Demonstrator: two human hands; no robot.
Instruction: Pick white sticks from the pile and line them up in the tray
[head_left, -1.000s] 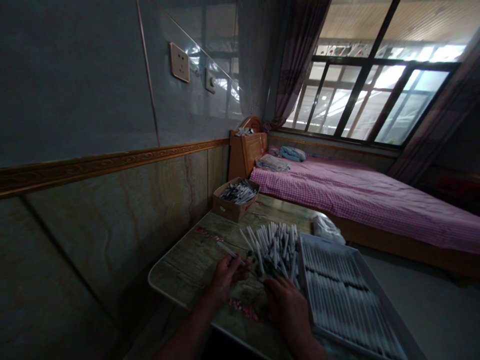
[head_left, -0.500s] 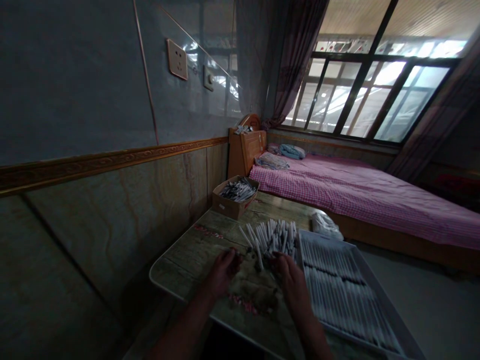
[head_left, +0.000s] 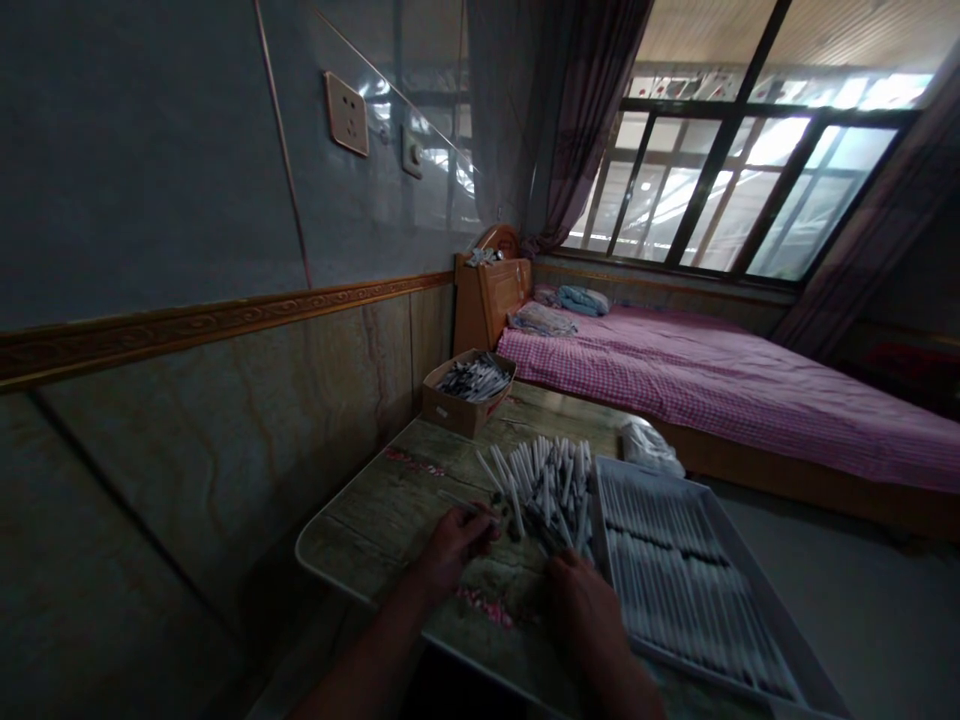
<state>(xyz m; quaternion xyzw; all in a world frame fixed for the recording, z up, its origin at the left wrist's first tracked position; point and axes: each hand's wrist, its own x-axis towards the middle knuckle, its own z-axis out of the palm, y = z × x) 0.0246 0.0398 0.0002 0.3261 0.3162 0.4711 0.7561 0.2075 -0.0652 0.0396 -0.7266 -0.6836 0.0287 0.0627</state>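
In front of me a pile of white and dark pens lies spread on the table. My left hand is closed left of the pile, pinching a slim pale pen-like stick whose end sticks out to the left. My right hand is at the near edge of the pile, close to the tray. Its fingers are curled together, and what they may hold is hidden and dim. A shallow tray to the right holds rows of white pens with dark ends.
A cardboard box full of similar pens stands at the table's far left, by the wall. A clear plastic bag lies behind the tray. Beyond the table is a bed with a pink checked cover.
My right hand has drawn back toward me from the pile. My left hand has turned slightly, and the pale stick now shows in its fingers.
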